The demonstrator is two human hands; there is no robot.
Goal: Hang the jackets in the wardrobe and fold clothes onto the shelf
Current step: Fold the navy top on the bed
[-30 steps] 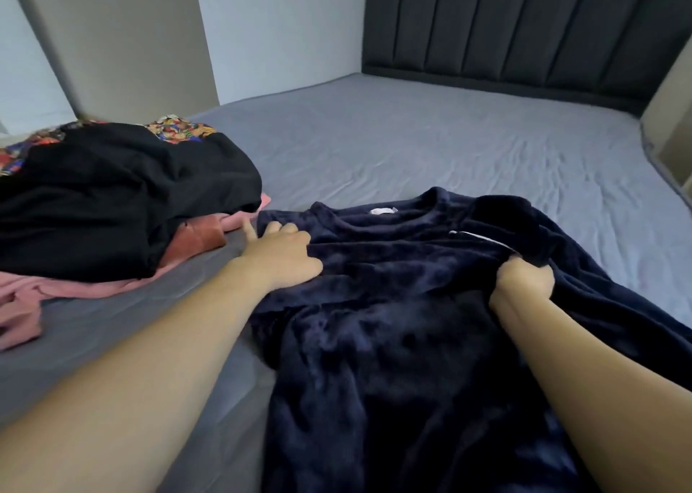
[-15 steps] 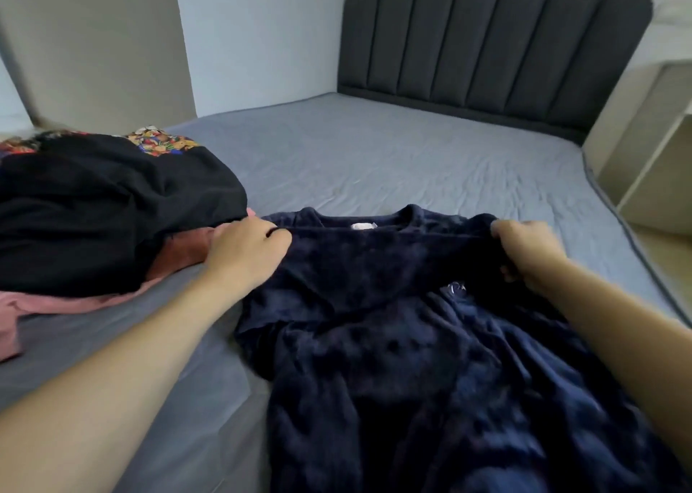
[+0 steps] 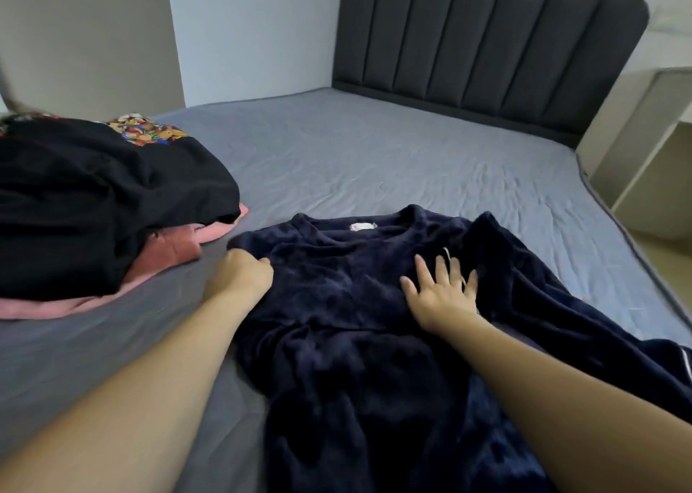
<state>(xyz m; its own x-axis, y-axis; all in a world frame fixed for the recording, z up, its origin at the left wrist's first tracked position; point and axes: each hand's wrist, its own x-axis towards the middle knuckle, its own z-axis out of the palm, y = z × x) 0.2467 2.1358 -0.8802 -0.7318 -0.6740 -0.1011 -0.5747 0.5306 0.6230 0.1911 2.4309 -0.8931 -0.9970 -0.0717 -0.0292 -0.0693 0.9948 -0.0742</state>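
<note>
A navy fleece top [image 3: 348, 305] lies spread on the grey bed [image 3: 393, 162], collar away from me with a white label showing. My left hand [image 3: 241, 279] grips the top's left shoulder edge with curled fingers. My right hand [image 3: 440, 292] lies flat on the chest of the top, fingers spread and straight, pressing the fabric down. The top's right side is bunched into a fold beside that hand.
A pile of clothes sits at the left: a black garment [image 3: 101, 200] over a pink one [image 3: 176, 249], with a colourful patterned piece [image 3: 146, 131] behind. A dark padded headboard [image 3: 486, 54] stands at the far end. A pale cabinet [image 3: 651, 147] is at the right.
My right hand has let go of the top's right shoulder and moved inward to lie flat on its chest. My left hand stays at the left shoulder.
</note>
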